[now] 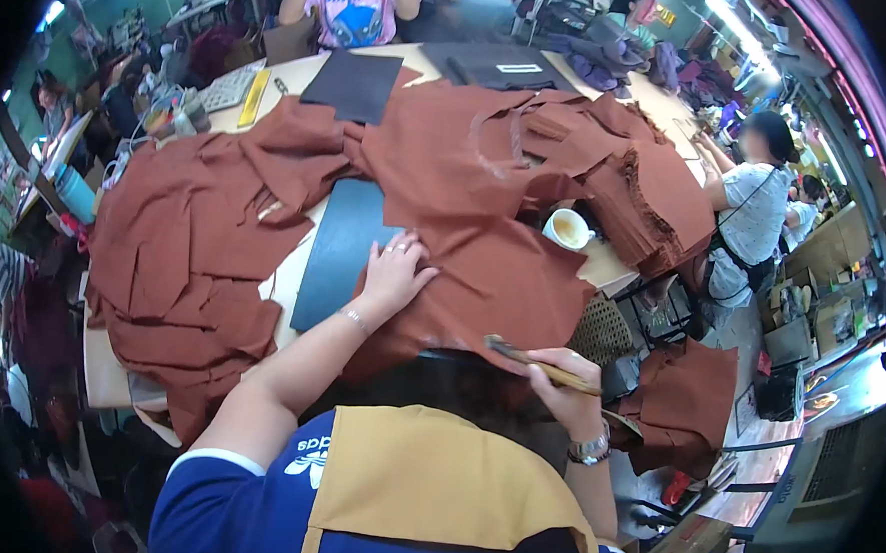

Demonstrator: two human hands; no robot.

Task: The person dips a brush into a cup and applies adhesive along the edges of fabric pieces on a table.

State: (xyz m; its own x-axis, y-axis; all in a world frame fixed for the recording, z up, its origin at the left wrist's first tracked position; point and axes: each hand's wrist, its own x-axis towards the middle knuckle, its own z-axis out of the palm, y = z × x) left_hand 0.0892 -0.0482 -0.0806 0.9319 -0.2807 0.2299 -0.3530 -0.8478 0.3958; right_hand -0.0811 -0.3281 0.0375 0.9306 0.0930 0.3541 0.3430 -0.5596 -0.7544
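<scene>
Since the rust cloth [508, 285] lies loose ahead of the right hand [570, 385], slack could bunch if the flat, open left hand [395, 276] slips. White cup [568, 229], farther ahead, might spill if cloth gets tugged. Wooden-handled tool [514, 354], in the closed right grip, could snag fabric if tilted.

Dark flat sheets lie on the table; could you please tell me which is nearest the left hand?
The blue-grey rectangular sheet, just beside the left hand; the black rectangular sheet lies farther back.
</scene>
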